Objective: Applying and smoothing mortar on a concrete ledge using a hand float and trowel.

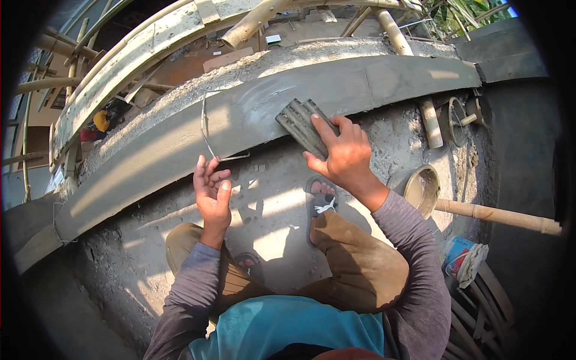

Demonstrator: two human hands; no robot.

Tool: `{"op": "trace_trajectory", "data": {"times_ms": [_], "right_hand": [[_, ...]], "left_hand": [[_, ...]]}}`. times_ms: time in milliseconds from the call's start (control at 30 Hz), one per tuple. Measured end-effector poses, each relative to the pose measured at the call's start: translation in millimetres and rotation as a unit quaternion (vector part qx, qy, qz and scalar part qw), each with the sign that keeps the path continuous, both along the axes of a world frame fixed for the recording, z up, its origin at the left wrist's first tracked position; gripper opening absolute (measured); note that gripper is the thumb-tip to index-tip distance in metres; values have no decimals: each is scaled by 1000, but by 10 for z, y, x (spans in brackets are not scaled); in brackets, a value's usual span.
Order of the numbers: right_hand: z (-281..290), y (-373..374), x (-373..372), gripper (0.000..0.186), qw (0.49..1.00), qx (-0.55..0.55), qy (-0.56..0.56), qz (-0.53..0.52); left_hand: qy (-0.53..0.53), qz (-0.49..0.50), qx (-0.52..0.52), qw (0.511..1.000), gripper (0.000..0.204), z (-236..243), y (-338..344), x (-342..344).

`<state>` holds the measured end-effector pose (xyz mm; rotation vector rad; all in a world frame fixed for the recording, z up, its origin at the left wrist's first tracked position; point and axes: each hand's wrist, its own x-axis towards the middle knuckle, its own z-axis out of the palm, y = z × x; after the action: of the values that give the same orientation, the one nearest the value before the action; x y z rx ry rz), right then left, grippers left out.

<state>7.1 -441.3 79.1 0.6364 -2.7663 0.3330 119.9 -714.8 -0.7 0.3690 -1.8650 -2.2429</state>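
Note:
My right hand point(342, 153) is closed on a dark, grooved rectangular block point(293, 119), held over a pale smeared patch on the curved grey concrete band point(408, 81) that crosses in front of me. My left hand point(210, 189) is open, palm turned up with fingers loosely curled, just below the band's lower edge. A thin bent metal rod point(206, 123) lies across the band above it, its lower end by my fingertips. Another bent rod point(56, 223) hooks over the band at the far left.
Bamboo scaffolding point(258, 24) runs along the top, with a person point(102, 123) below at left. At right are a round basin point(420, 192), a bamboo pole point(504, 216), bamboo stubs point(431, 120), a labelled bucket point(457, 255) and some curved boards point(489, 306). My sandalled feet rest on rough, dusty concrete.

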Motion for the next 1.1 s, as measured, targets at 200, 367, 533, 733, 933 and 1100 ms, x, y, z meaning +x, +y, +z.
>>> {"op": "trace_trajectory", "data": {"times_ms": [200, 367, 533, 733, 933, 1100], "right_hand": [[-112, 41, -142, 79, 996, 80, 11, 41], [-438, 717, -366, 95, 962, -197, 38, -186], [-530, 585, -524, 103, 958, -209, 26, -194], [-776, 706, -266, 101, 981, -77, -1, -179], [-878, 1012, 485, 100, 980, -72, -16, -187], [-719, 423, 572, 108, 988, -150, -4, -21]], "left_hand": [[3, 15, -13, 1000, 75, 19, -98, 89], [1, 15, -46, 999, 72, 44, -113, 75], [4, 3, -26, 1000, 74, 7, -97, 68], [0, 10, -24, 1000, 73, 23, -93, 42], [16, 28, -30, 999, 69, 16, -101, 63], [18, 54, -55, 997, 60, 54, -51, 69]]}}
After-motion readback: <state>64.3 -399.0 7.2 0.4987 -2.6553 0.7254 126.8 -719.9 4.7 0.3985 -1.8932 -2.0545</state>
